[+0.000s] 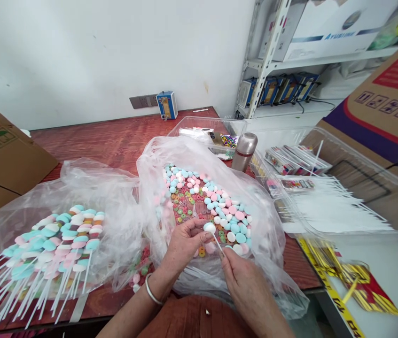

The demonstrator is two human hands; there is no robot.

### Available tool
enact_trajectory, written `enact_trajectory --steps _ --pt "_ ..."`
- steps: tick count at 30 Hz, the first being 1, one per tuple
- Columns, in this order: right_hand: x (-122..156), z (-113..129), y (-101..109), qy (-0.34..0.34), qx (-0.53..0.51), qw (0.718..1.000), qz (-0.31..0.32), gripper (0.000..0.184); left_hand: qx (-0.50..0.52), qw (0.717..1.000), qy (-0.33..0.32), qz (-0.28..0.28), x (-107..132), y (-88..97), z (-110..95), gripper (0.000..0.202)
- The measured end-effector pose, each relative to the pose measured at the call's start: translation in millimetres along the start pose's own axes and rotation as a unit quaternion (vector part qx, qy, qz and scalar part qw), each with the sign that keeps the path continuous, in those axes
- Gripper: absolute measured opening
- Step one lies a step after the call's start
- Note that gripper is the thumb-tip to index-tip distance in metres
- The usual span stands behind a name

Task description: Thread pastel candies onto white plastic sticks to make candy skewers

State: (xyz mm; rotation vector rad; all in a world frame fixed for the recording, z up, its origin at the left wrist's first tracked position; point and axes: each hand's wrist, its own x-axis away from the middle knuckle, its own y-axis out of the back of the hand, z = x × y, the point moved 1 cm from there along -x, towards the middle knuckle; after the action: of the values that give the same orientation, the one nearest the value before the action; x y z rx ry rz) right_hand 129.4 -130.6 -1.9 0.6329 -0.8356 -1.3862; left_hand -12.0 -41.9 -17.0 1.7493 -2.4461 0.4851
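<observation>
My left hand (184,241), a bangle on its wrist, pinches a small white and pale-blue candy disc (209,228) between thumb and fingers. A thin white stick (219,244) meets the disc's lower side, and my right hand (243,274) grips its lower end. Both hands are over an open clear plastic bag (159,155). Inside the bag lie pink, white and blue candy discs (232,220) and small coloured rings (184,206). To the left, many stacked candies on white sticks (61,239) rest on another plastic bag (114,188).
A steel flask (244,152) and a clear tray (229,126) stand behind the bag. A large clear bin (339,230) on the right holds white sticks (329,202) and packets. Cardboard boxes flank the table (89,136); a red-yellow packet (368,286) lies at right.
</observation>
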Motion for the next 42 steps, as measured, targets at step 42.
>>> enact_trajectory --steps 42 --pt "28 -53 3 -0.064 -0.01 0.996 -0.064 0.034 -0.344 0.93 -0.131 -0.013 -23 -16.1 19 0.008"
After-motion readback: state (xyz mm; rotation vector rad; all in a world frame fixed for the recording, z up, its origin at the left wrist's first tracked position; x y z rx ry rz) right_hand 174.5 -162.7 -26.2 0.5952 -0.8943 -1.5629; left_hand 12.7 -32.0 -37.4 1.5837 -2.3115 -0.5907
